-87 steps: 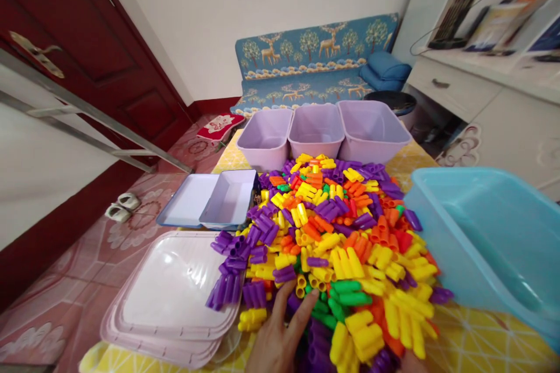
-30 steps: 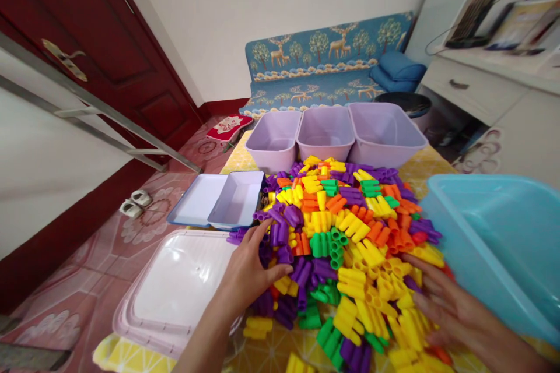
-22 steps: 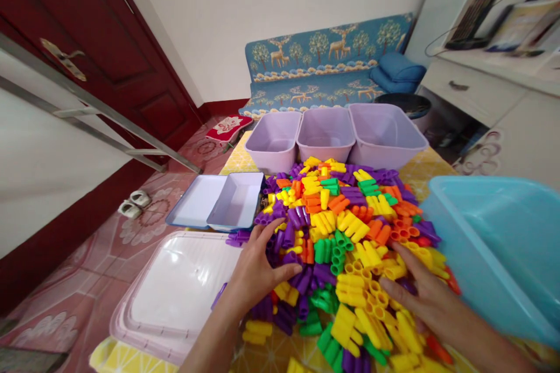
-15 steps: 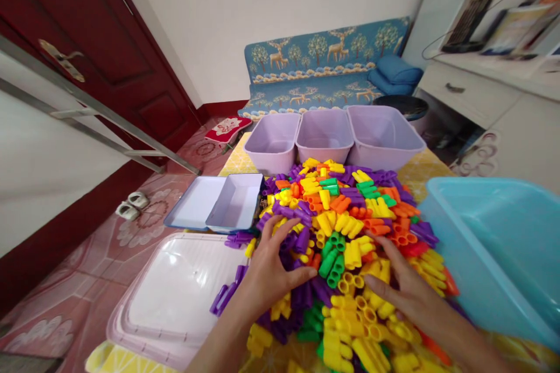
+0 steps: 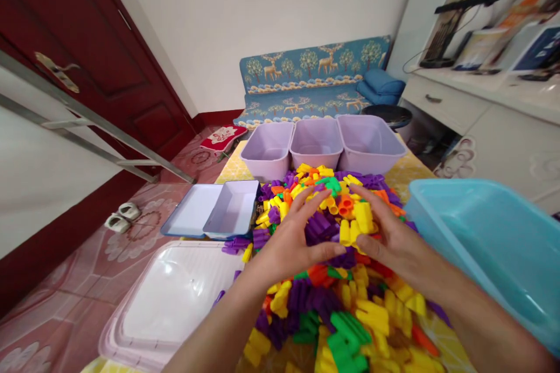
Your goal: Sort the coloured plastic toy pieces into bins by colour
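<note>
Cupping the pile of plastic tube blocks (image 5: 332, 256) from both sides: left hand (image 5: 289, 239) spread wide on its left flank, fingers (image 5: 306, 201) pointing away toward the lilac bins (image 5: 317, 143); heaped yellow and purple pieces pressed between the palms; right hand (image 5: 389, 239) equally near, splayed, beside the blue tub (image 5: 485, 245).
</note>
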Demonstrator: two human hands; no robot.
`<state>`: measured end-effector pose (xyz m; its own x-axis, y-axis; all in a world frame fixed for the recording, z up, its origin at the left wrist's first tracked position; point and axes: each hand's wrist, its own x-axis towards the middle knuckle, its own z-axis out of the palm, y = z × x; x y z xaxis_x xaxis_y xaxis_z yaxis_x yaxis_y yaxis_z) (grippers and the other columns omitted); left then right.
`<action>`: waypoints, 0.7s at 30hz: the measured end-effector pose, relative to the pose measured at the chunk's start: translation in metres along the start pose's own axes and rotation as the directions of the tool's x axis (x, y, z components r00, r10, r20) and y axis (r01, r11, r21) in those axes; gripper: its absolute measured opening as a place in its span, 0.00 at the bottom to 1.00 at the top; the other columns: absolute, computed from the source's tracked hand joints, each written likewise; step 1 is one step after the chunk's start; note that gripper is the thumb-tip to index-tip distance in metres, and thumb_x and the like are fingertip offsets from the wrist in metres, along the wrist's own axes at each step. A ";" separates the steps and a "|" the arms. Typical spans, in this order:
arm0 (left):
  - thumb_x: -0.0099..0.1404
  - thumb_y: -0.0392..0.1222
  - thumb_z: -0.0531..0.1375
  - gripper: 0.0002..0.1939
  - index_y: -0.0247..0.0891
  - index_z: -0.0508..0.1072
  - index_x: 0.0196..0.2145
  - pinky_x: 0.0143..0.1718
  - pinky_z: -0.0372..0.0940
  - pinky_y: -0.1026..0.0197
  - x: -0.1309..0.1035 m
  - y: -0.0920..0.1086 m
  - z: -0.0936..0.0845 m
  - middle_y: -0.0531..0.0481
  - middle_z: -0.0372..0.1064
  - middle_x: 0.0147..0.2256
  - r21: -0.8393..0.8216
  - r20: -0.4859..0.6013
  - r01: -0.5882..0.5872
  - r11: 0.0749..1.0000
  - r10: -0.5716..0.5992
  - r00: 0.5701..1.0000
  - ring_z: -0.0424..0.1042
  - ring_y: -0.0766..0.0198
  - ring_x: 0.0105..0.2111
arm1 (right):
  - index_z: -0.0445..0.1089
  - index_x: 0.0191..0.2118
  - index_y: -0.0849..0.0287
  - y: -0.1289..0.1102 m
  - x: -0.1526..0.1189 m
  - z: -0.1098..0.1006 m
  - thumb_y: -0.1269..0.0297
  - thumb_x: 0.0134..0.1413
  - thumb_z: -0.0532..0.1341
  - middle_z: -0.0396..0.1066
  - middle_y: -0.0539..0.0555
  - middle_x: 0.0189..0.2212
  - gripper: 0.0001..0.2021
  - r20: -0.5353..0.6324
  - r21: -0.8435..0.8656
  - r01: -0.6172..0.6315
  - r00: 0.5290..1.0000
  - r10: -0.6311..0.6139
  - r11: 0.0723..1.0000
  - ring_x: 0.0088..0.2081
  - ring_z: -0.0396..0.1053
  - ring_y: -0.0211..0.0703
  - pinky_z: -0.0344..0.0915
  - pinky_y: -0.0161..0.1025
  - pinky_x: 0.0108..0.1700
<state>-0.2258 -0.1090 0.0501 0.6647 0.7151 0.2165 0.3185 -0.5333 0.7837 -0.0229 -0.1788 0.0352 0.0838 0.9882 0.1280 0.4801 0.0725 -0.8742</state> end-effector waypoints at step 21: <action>0.65 0.53 0.48 0.26 0.31 0.77 0.41 0.48 0.63 0.50 0.110 -0.106 -0.026 0.32 0.73 0.46 0.627 0.026 0.331 0.705 -0.443 0.896 0.71 0.43 0.48 | 0.67 0.53 0.68 0.096 0.113 -0.023 0.31 0.52 0.40 0.69 0.73 0.50 0.45 -0.353 -0.591 -0.582 0.809 0.469 0.558 0.52 0.67 0.67 0.63 0.57 0.50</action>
<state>-0.2037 0.0374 0.0060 0.4717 0.8655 -0.1685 0.8683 -0.4228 0.2595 0.0532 -0.0629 -0.0234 0.6016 0.7862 -0.1414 0.7356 -0.6143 -0.2857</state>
